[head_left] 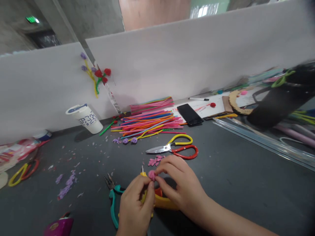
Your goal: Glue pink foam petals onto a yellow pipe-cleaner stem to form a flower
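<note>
A small pink fuzzy flower head (pixel 152 175) is pinched between my two hands. My left hand (pixel 136 203) grips it from below with thumb and index finger. On its other side, the fingertips of my right hand (pixel 178 182) press against it. Beneath the hands lies a yellow glue gun (pixel 167 203) with a metal tip, largely hidden. Just beyond my right hand are pink cut pieces (pixel 155 160) and open scissors (pixel 169 149) with one yellow and one red handle. Teal-handled pliers (pixel 112 193) lie beside my left hand, jaws slightly apart.
Coloured pipe cleaners (pixel 150 121) are piled at the back, near a phone (pixel 190 114) and a white cup (pixel 85 118). Purple scraps (pixel 67 185) lie to the left. On the right are clear sticks (pixel 265 141) and a black jug (pixel 275 101). A white partition (pixel 197 59) stands behind.
</note>
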